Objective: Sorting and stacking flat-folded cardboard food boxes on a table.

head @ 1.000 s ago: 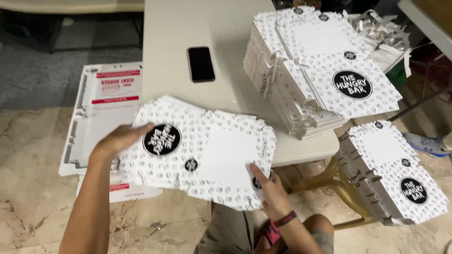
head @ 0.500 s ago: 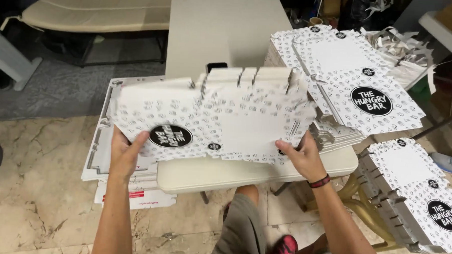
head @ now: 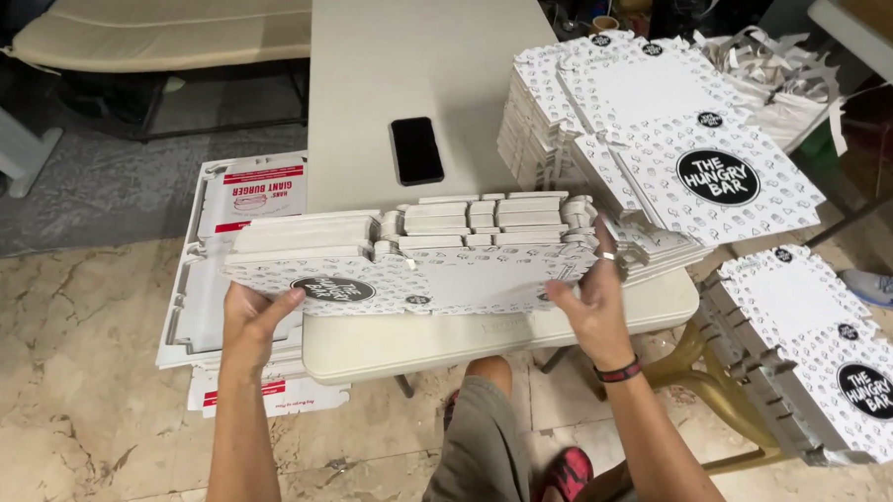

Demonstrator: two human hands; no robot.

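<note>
Both hands are gripping one flat box blank point(head: 436, 270), held over the near edge of the white table point(head: 413, 72). Left hand point(head: 251, 318) is closing on the blank's near-left edge, thumb on top by the round black logo, fingers underneath. Right hand point(head: 593, 306) is closing on the near-right edge, fingers curled up over it; dark wristband point(head: 617, 371) is showing on that wrist. Blank is sitting roughly level, long side facing the person, side flaps folded up on top. Beyond it, a black phone point(head: 416, 150) is lying flat on the table. Right of the phone, a tall stack of blanks point(head: 659, 120) is sitting on the table's right side. Another stack point(head: 809, 353) is sitting lower, off the table to the right. Red-and-white flat cartons point(head: 240, 224) are lying on the floor to the left.
</note>
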